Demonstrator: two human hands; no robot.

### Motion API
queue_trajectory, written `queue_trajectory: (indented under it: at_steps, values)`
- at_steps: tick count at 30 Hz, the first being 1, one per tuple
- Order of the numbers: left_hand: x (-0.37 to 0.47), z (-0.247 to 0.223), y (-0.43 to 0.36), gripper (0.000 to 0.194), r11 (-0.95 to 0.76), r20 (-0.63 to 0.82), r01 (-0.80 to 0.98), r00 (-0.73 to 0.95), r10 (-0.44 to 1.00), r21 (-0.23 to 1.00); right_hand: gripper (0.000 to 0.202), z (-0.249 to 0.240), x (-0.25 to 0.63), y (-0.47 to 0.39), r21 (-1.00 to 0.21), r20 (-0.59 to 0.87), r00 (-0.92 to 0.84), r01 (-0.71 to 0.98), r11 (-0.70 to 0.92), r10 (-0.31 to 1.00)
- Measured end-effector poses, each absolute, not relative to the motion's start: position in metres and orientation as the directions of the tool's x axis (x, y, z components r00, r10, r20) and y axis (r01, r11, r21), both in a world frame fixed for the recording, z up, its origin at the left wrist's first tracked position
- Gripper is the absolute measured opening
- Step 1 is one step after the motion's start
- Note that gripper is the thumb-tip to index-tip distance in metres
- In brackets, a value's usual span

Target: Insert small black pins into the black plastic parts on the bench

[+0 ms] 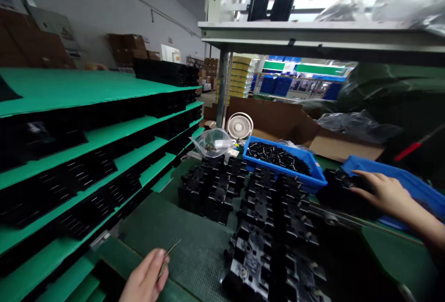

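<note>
My left hand (148,276), low in the view, pinches a few thin metal pins (170,250) between thumb and fingers, their tips pointing up and right. Over on the right, my right hand (387,195) has its fingers and thumb around a dark black plastic housing (339,193) beside the blue bins; the far side of the grip is hidden. Rows of similar black plastic housings (257,204) stand on the green work surface (187,232) between my hands.
A blue bin (320,174) of small black parts stands behind the rows, and another blue bin (413,176) is at right. A clear bag (213,142) and a small white fan (239,126) are farther back. Green-layered stacks (104,93) fill the left; a shelf (313,33) hangs overhead.
</note>
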State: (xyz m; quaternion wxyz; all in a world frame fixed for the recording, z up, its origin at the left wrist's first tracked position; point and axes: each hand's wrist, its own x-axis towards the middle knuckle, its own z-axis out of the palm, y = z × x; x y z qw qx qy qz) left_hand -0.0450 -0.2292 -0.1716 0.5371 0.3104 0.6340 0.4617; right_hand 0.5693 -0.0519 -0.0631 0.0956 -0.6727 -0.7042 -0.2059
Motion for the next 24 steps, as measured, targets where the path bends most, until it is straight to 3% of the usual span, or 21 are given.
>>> queue_trajectory:
  at_steps: [3,7,14,17,21,24]
  values:
    - [-0.033,-0.155,-0.22,0.045,0.233,-0.233,-0.014,-0.154,0.96,0.972,0.039,-0.031,0.47,-0.084,0.055,0.411,-0.352,0.93,0.363,0.841]
    - [-0.013,-0.126,-0.214,0.034,0.043,-0.038,0.057,-0.09,0.995,0.997,0.03,-0.005,0.33,-0.136,-0.136,0.37,-0.559,0.757,0.639,0.742]
    - [-0.011,-0.101,-0.223,0.025,-0.169,0.203,0.346,-0.065,0.977,0.923,0.026,-0.007,0.182,-0.169,-0.439,0.168,-0.751,0.523,0.731,0.639]
    - [-0.023,-0.105,-0.227,0.021,-0.248,0.309,0.481,-0.049,0.95,0.841,0.032,-0.014,0.152,-0.161,-0.473,0.134,-0.76,0.515,0.715,0.636]
    - [-0.039,-0.111,-0.226,0.019,-0.337,0.428,0.593,-0.014,0.904,0.731,0.033,-0.021,0.127,-0.152,-0.419,0.15,-0.765,0.525,0.741,0.626]
    - [-0.048,-0.113,-0.221,0.024,-0.26,0.318,0.479,-0.042,0.947,0.838,0.03,-0.021,0.116,-0.153,-0.319,0.154,-0.787,0.532,0.784,0.597]
